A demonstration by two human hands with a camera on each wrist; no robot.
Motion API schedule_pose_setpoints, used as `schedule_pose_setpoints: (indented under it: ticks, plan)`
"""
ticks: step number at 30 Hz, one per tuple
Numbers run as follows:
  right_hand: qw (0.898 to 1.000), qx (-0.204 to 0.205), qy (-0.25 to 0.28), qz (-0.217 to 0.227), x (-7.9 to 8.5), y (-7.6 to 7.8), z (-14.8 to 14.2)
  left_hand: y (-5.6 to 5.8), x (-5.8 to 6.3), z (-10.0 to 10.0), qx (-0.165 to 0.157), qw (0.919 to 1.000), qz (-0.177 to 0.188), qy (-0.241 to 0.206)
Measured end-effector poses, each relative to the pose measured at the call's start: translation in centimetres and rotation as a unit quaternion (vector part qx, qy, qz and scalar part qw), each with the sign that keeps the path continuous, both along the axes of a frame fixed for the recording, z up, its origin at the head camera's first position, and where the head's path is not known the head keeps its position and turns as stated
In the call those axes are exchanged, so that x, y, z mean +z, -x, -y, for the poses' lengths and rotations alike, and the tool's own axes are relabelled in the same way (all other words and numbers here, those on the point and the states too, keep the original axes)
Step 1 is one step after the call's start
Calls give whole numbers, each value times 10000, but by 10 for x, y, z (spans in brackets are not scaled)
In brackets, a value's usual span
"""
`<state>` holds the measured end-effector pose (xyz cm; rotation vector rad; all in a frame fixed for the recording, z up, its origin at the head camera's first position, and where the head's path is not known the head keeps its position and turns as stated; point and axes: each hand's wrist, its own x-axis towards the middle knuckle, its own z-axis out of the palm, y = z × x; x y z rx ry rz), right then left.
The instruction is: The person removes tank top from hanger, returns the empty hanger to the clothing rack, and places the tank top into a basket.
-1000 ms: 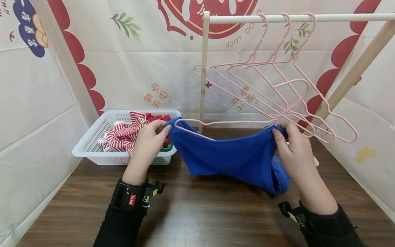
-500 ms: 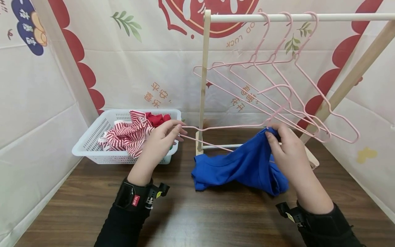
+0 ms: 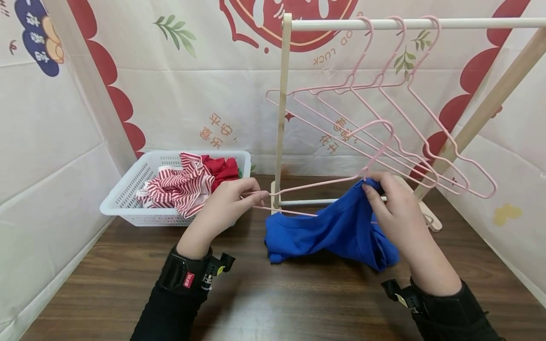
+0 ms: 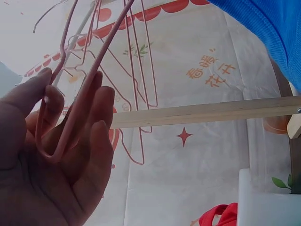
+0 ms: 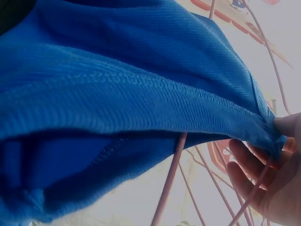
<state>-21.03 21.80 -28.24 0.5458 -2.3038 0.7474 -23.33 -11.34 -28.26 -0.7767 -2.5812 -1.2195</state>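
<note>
My left hand (image 3: 228, 204) pinches the left end of a pink wire hanger (image 3: 315, 184) between thumb and finger. In the left wrist view, the rounded end of this hanger (image 4: 81, 106) lies against the palm. A blue garment (image 3: 311, 239) droops to the table, its left part low and bunched. My right hand (image 3: 398, 208) grips its raised upper edge just beside the hanger's neck. Up close in the right wrist view, the garment's ribbed, stitched edge (image 5: 141, 103) runs into the pinching fingers. The hanger's right arm passes behind or into the cloth and is mostly hidden.
A white basket (image 3: 123, 215) with a red-striped garment (image 3: 181, 187) and a red one (image 3: 222, 170) stands on the left. Behind the work is a rack with a white rail (image 3: 324, 25), a wooden post (image 3: 283, 109) and 3 pink hangers (image 3: 448, 132).
My left hand has let go of the blue garment's left corner, which dropped to the table, and taken the hanger's left end, now lower. My right hand has shifted slightly left, still holding the cloth.
</note>
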Motion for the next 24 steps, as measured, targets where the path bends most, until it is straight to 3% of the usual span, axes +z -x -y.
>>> schedule_pose_setpoints:
  ticks: [6,13,17,24]
  plan:
    - [9997,21,-197,175,0,-1,1,-3,2,0,226,9973,-551,-426]
    - [9985,82,-272,470,0,1,0,-8,7,5,705,9807,-1496,-1041]
    - [9975,99,-190,672,1,2,-2,-10,11,11,907,9750,-1614,-1232]
    - [9974,79,-250,668,0,5,-5,-14,16,23,1270,9696,-1451,-1504]
